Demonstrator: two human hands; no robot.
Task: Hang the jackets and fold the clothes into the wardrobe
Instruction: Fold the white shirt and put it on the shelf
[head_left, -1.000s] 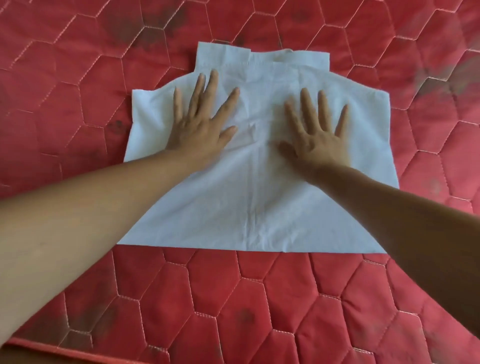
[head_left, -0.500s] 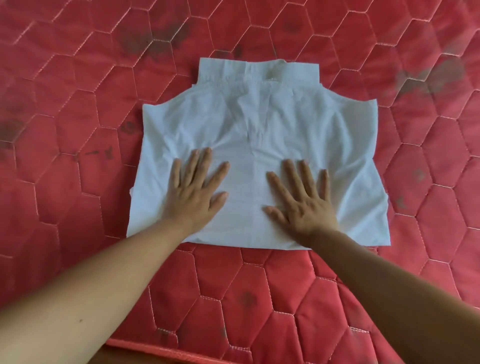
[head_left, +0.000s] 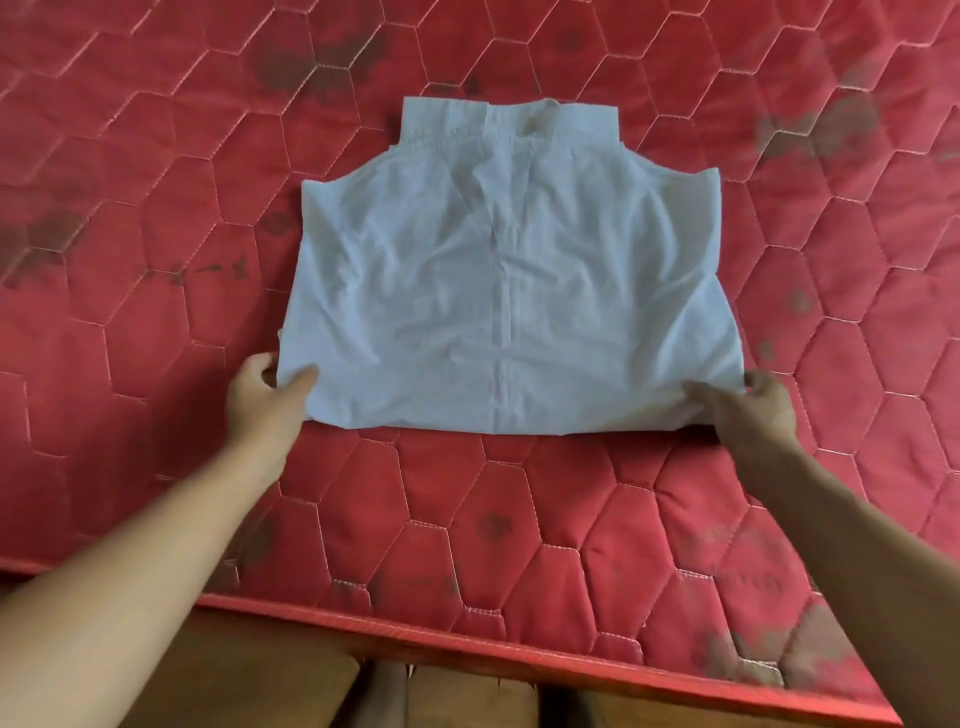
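A pale blue garment (head_left: 509, 270), partly folded, lies flat on the red quilted mattress (head_left: 156, 260), its waistband end pointing away from me. My left hand (head_left: 270, 397) pinches the near left corner of the cloth, thumb on top. At the near right corner, my right hand (head_left: 753, 410) grips the fabric the same way, fingers tucked under the edge. The near hem sags slightly between the two hands.
The mattress has dark stains scattered over its hexagon stitching. Its near edge (head_left: 519, 652) runs across the bottom of the view, with a wooden bed frame (head_left: 260, 680) below it. No wardrobe or other clothes are in view.
Both hands slid from flat on the upper cloth down toward me, then out to the near corners, where they have taken hold of the fabric.
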